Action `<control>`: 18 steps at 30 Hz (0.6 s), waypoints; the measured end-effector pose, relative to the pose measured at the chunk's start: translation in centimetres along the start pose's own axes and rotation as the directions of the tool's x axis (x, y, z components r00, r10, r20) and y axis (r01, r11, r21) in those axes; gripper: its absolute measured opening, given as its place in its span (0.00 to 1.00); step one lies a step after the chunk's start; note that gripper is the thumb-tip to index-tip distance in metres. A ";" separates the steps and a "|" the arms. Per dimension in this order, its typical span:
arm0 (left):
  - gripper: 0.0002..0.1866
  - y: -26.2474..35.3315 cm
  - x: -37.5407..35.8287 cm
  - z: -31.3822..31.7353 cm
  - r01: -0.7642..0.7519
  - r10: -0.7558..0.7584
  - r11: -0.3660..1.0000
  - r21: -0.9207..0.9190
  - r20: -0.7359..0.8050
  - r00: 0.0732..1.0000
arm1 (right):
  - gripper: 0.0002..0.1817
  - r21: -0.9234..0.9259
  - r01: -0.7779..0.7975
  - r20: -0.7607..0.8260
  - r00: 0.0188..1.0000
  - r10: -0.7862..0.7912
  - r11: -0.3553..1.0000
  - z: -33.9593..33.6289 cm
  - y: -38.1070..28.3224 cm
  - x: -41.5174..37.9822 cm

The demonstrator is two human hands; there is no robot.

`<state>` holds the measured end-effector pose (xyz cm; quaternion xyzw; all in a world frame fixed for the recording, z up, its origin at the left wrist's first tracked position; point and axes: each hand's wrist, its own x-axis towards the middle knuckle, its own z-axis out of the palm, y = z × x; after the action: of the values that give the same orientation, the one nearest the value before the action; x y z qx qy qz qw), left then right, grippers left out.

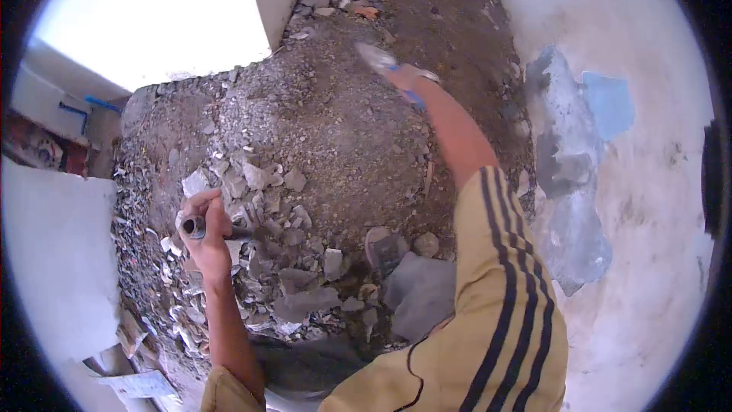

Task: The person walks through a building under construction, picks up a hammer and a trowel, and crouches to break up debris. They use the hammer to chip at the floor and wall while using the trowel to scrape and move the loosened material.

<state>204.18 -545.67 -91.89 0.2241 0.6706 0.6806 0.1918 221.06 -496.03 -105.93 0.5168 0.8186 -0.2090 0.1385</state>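
Note:
My left hand [206, 227] is closed around a metal pipe [195, 226], whose round hollow end points up toward me over the rubble [252, 175]. My right hand [408, 80] is stretched far forward over the gravelly ground [328, 107]. A pale, motion-blurred object [375, 57] is at its fingertips, with a bit of blue beside the hand. The blur hides what the object is and how the fingers lie on it.
A white block-like wall [175, 15] stands at the upper left. The right wall [648, 206] has grey and blue patches. Broken stones [305, 301] lie around my shoe [385, 248]. Blue pipes [72, 111] show at far left, and a board [137, 384] at lower left.

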 end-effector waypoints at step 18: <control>0.07 0.3 -1.0 -1.5 -0.014 0.018 0.999 -0.050 0.095 0.995 | 0.35 -0.057 0.125 -0.028 0.992 -0.127 0.991 7.5 10.1 -11.2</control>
<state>204.17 -547.52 -91.66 0.2569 0.6418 0.6870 0.2237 235.03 -504.65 -109.57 0.4633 0.8571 -0.1863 0.1262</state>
